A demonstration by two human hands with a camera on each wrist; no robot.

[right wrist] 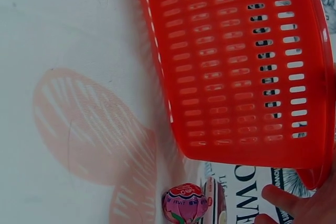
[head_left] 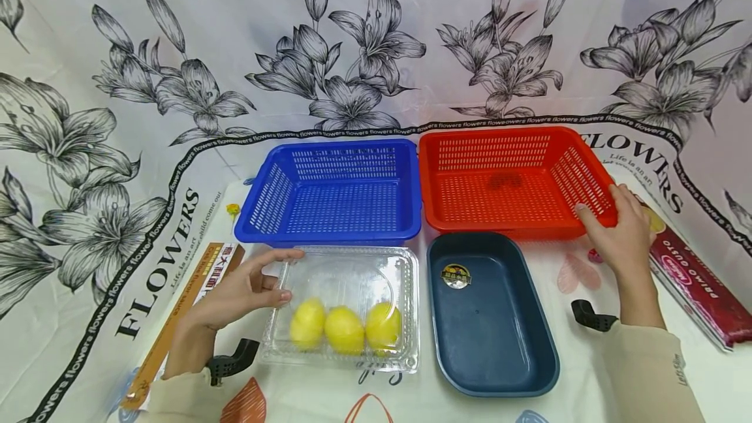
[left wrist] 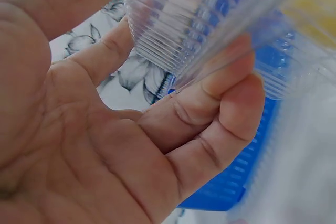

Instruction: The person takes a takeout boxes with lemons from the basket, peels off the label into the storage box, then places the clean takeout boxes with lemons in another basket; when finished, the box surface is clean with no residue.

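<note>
My left hand [head_left: 247, 286] grips the left side of a clear plastic container [head_left: 341, 273], thumb and index finger spread along its edge. Through the plastic show three lemons [head_left: 344, 329] lying in a row near the front. In the left wrist view, curled fingertips [left wrist: 241, 108] lie against the ribbed clear wall. My right hand [head_left: 625, 237] holds the front right corner of a red basket [head_left: 499, 214], its thumb over the rim and the fingers outside. The right wrist view shows the basket's slotted side [right wrist: 231, 66]; part of that hand is out of frame.
A blue basket [head_left: 329, 237] stands behind the container, left of the red one. A dark blue tray [head_left: 487, 338] lies between the container and my right arm. At left lies a long brown box [head_left: 176, 338], at right a red Primo Gusto packet [head_left: 699, 286]. A wrapped lollipop [right wrist: 185, 203] lies near the red basket.
</note>
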